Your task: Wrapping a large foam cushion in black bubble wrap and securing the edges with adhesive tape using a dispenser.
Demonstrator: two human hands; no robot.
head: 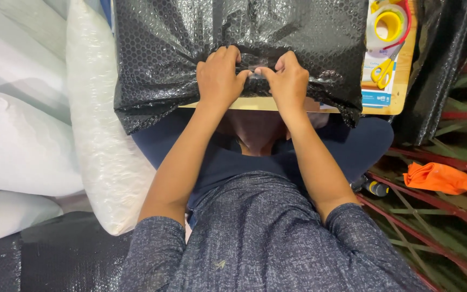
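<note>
- Left hand [220, 75]: fingers curled down, pressing and pinching the near edge of the black bubble wrap [190, 48] at its middle.
- Right hand [287, 81]: same posture, just beside the left; thumb tips of both hands nearly meet over a shiny strip, probably clear tape [256, 75], on the wrap.
- Both hands clenched on the wrap; knuckles up, forearms running straight back to the body.
- Wrap: covers a flat parcel lying on a wooden board [401, 81]; gathered into folds where the hands hold it. Left corner hangs over the board edge, right corner droops near the person's knee.
- Board sits in front of the person, resting over the crossed legs in dark blue trousers [233, 162].
- Right end of the board, bare of wrap: tape dispenser [390, 21] with a yellow core, and yellow-handled scissors [384, 69] on a printed sheet.
- Left of the parcel: roll of clear bubble wrap [101, 135], upright-leaning, touching the black wrap; white bags [17, 146] beyond it.
- Lower left: more black wrap [55, 254] on the floor.
- Right: mat [439, 227] with red and green stripes, orange cloth [444, 178] on it, well apart from the hands; small yellow-and-black object near the right knee, too small to tell.
</note>
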